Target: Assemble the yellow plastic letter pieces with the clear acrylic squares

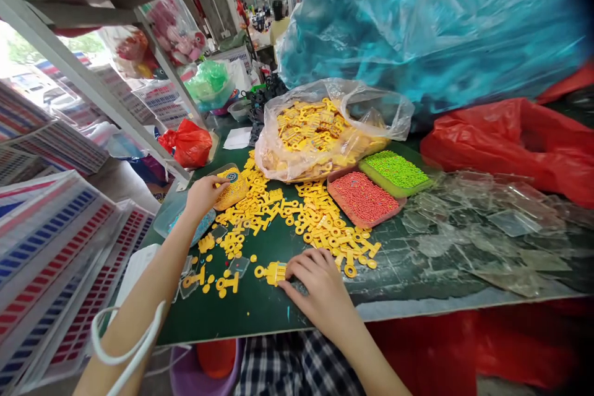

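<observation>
My right hand [316, 281] rests low over the green table, its thumb and fingers closed on the end of a yellow plastic piece [273, 273] with a ring at its left. My left hand [204, 195] reaches to a small tray of yellow beads [232, 189], fingers together at its left side; what they pinch, if anything, is too small to tell. Loose yellow pieces [325, 223] lie heaped between the hands and beyond them. A tray of blue beads [203, 227] sits under my left wrist.
Behind the heap stands an open clear bag [283, 164] of yellow pieces. Red beads [364, 198] and green beads [399, 171] fill trays on the right, near scattered clear plastic sheets [464, 229]. A red bag [188, 143] lies back left; a shelf post [93, 86] crosses the left.
</observation>
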Available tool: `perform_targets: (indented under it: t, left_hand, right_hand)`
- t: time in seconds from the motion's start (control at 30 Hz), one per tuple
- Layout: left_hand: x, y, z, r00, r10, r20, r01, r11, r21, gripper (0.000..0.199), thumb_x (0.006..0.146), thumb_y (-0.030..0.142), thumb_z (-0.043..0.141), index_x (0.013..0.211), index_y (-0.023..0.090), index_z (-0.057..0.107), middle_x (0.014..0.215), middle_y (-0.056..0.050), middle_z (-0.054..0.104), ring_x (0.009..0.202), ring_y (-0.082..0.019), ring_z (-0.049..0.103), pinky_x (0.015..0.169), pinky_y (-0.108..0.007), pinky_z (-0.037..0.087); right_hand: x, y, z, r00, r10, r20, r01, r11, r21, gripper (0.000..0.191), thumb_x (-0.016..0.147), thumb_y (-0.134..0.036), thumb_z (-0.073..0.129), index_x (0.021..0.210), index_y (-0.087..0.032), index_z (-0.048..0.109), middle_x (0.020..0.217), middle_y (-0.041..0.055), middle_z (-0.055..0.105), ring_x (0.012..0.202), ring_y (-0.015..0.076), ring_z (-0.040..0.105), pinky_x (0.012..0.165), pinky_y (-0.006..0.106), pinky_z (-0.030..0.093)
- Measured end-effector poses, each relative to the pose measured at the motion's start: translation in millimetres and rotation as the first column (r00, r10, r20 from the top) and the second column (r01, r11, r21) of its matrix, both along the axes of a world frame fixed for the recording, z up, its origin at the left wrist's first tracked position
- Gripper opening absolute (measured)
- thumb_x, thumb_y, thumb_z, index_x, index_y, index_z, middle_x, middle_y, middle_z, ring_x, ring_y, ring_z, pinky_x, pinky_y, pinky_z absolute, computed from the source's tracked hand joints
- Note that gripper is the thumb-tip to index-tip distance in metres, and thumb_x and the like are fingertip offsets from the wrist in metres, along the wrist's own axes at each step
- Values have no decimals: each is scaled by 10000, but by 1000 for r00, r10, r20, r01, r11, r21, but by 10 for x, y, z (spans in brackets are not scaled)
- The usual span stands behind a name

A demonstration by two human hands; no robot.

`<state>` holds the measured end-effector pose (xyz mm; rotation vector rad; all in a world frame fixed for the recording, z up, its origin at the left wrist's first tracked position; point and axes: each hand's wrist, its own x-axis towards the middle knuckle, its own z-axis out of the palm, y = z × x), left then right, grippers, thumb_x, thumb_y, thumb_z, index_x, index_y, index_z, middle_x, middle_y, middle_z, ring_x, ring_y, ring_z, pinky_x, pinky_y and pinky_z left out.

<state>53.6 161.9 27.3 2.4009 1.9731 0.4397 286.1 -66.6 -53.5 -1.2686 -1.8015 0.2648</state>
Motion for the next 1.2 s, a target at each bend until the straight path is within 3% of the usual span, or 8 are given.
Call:
perform_targets:
  t: [0.1,0.23,0.33,0.4,0.5,0.63,0.83,1.2]
  left_hand:
    - [-20,16,-6,999,-11,35,12,1000,-28,285,833,329,578,979,184,775,971,-89,775,784,-246,676,660,-291,456]
    - [60,-48,27,993,-52,105,50,999,21,357,868,291,526,1152,157,698,1137,-112,735,951,-244,679,836,-316,498]
    - [358,-217,56,937,-264,230,230,959,163,297,910,357,529,1089,188,694,1148,-90,721,944,-212,675,889,-321,509]
    - [686,-372,63,835,-484,260,432,871,234,271,930,387,544,1038,192,696,1053,-77,735,885,-189,678,844,-304,528]
    - [1288,-583,60,633,-744,213,701,668,250,244,973,352,524,1039,187,691,1016,-78,737,940,-179,676,862,-302,520]
    - [2047,-681,43,475,-878,50,877,478,51,222,983,331,536,1040,186,693,1016,-60,745,983,-185,676,882,-315,487]
    - [2691,-577,-13,455,-887,-82,818,452,-356,174,903,284,665,1039,197,732,1037,-30,766,985,-193,684,840,-285,424]
    - [2856,-570,-46,430,-893,-132,789,443,-426,125,827,196,689,898,215,791,861,-7,783,765,-162,674,702,-268,365]
  right_hand:
    - [-3,6,-10,1000,-2,3,2,1000,5,141,846,-231,722,796,-235,591,817,-42,701,847,174,578,822,350,410]
    - [-11,8,3,1000,-9,-5,9,1000,11,113,850,-221,712,843,-234,599,836,-39,708,840,177,573,827,356,410]
    - [-8,1,23,1000,-7,-23,7,1000,3,76,877,-231,684,888,-231,609,859,-30,714,844,181,572,848,358,411]
    - [-2,-2,33,1000,-16,-16,16,1000,-12,61,890,-236,670,908,-228,612,874,-25,718,852,179,574,863,356,410]
    - [5,0,38,1000,-27,13,27,999,-41,54,896,-244,664,910,-227,615,882,-22,719,863,175,574,864,351,406]
    - [7,11,25,999,-16,28,17,998,-54,57,904,-258,653,887,-220,613,872,-8,716,866,183,562,844,357,395]
    - [8,13,20,998,-20,61,25,997,-79,91,917,-289,640,887,-211,604,872,2,705,863,187,545,863,367,375]
    - [16,19,27,994,-31,109,41,995,-91,121,929,-306,615,857,-211,592,836,-2,689,852,183,546,900,371,366]
